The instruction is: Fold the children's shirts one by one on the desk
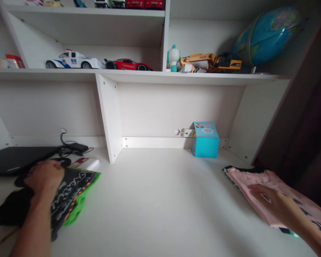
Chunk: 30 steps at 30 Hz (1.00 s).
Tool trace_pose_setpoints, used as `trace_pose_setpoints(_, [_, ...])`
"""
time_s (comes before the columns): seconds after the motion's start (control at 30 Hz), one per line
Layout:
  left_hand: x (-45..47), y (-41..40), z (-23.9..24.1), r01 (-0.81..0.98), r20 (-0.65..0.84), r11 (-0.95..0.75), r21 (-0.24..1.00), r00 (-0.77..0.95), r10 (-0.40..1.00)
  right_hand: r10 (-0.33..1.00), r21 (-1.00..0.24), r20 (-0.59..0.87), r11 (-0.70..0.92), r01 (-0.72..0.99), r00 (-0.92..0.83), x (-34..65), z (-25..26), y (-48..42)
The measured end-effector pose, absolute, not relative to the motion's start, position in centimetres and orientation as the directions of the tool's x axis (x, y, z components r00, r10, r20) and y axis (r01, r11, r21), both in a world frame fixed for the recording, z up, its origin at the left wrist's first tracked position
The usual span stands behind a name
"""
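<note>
On the left of the desk, my left hand (pixel 45 175) is curled closed at the upper edge of a dark grey printed garment (pixel 69 185). Bright green cloth (pixel 79 208) shows along this garment's right side. Black cloth (pixel 14 207) lies beside it, under my forearm. At the right, a folded pink T-shirt (pixel 259 178) with dark lettering rests over darker clothing. My right hand (pixel 271 201) is on the pink T-shirt, thumb and fingers brought together on its fabric. A small gap shows inside the curve of the fingers.
A black laptop (pixel 18 159), a power adapter (pixel 77 147) and a white box (pixel 88 164) lie at the back left. A turquoise desk calendar (pixel 206 146) stands by a socket (pixel 188 132). Shelves above hold toy cars (pixel 75 60), a toy excavator (pixel 224 63) and a globe (pixel 273 35).
</note>
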<state>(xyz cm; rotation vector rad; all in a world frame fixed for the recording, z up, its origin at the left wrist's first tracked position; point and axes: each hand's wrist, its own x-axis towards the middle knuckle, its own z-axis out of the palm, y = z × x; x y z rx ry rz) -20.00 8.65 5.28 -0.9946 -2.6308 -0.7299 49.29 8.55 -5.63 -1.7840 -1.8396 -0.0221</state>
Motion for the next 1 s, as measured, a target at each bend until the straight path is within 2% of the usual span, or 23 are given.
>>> trace_pose_setpoints(0.03, [-16.5, 8.6, 6.6, 0.748, 0.531, 0.54, 0.386, -0.659, 0.532, 0.906, -0.361, 0.421, 0.127, 0.924, 0.041, 48.3, -4.9, 8.7])
trace_pose_setpoints(0.07, [-12.5, 8.5, 7.7, 0.877, 0.698, 0.324, 0.354, -0.478, 0.532, 0.899, -0.362, 0.437, 0.15, 0.92, 0.025, 47.1, -4.1, 8.8])
trace_pose_setpoints(0.1, [-8.2, 8.2, 8.6, 0.964, 0.814, 0.061, 0.257, -0.25, 0.523, 0.892, -0.371, 0.452, 0.18, 0.911, 0.007, 45.7, -3.3, 9.0])
trace_pose_setpoints(0.13, [-3.8, 7.7, 9.1, 0.972, 0.867, -0.174, 0.161, -0.055, 0.495, 0.885, -0.386, 0.464, 0.218, 0.897, -0.015, 44.1, -2.6, 9.2])
trace_pose_setpoints(0.2, [3.9, 6.6, 9.1, 0.859, 0.822, -0.51, -0.043, 0.32, 0.47, 0.878, -0.417, 0.474, 0.29, 0.861, -0.066, 40.9, -1.4, 9.4])
trace_pose_setpoints(0.23, [6.7, 6.1, 8.7, 0.778, 0.735, -0.622, -0.094, 0.475, 0.483, 0.877, -0.426, 0.471, 0.317, 0.847, -0.092, 39.6, -1.1, 9.4])
trace_pose_setpoints(0.27, [8.6, 5.7, 8.0, 0.71, 0.651, -0.698, -0.089, 0.572, 0.499, 0.877, -0.428, 0.465, 0.338, 0.838, -0.117, 38.6, -1.0, 9.4])
trace_pose_setpoints(0.3, [9.5, 5.6, 7.2, 0.687, 0.59, -0.725, -0.057, 0.608, 0.531, 0.879, -0.425, 0.456, 0.352, 0.834, -0.139, 38.0, -1.1, 9.2])
trace_pose_setpoints(0.37, [8.5, 6.4, 5.4, 0.742, 0.528, -0.67, 0.034, 0.556, 0.642, 0.886, -0.414, 0.432, 0.358, 0.837, -0.165, 37.9, -1.7, 8.8])
trace_pose_setpoints(0.47, [2.6, 9.5, 2.5, 0.909, 0.495, -0.399, 0.119, 0.294, 0.818, 0.898, -0.412, 0.407, 0.342, 0.845, -0.165, 39.9, -3.2, 8.0])
trace_pose_setpoints(0.57, [-3.9, 13.3, -0.2, 0.989, 0.416, -0.095, 0.114, 0.039, 0.908, 0.918, -0.444, 0.372, 0.309, 0.841, -0.141, 41.8, -4.4, 7.5])
trace_pose_setpoints(0.63, [-6.5, 15.4, -2.0, 0.992, 0.303, 0.064, 0.107, -0.094, 0.948, 0.928, -0.465, 0.346, 0.296, 0.834, -0.137, 41.9, -4.8, 7.4])
trace_pose_setpoints(0.7, [-7.6, 17.0, -3.5, 0.987, 0.17, 0.107, 0.122, -0.127, 0.977, 0.936, -0.484, 0.314, 0.301, 0.822, -0.158, 41.1, -4.9, 7.5])
trace_pose_setpoints(0.77, [-7.6, 18.1, -4.4, 0.986, 0.099, 0.082, 0.144, -0.097, 0.99, 0.941, -0.507, 0.279, 0.313, 0.803, -0.191, 39.9, -5.0, 7.6])
trace_pose_setpoints(0.87, [-6.2, 18.6, -3.7, 0.988, 0.151, 0.032, 0.154, -0.055, 0.987, 0.941, -0.543, 0.251, 0.33, 0.772, -0.225, 38.1, -4.9, 7.8])
trace_pose_setpoints(0.93, [-4.3, 17.9, -2.0, 0.978, 0.31, -0.042, 0.206, -0.024, 0.95, 0.94, -0.59, 0.243, 0.339, 0.733, -0.239, 36.6, -4.7, 7.9])
trace_pose_setpoints(1.0, [-1.3, 16.1, 0.0, 0.937, 0.519, -0.201, 0.287, 0.024, 0.854, 0.94, -0.701, 0.218, 0.338, 0.628, -0.263, 34.5, -4.3, 7.8])
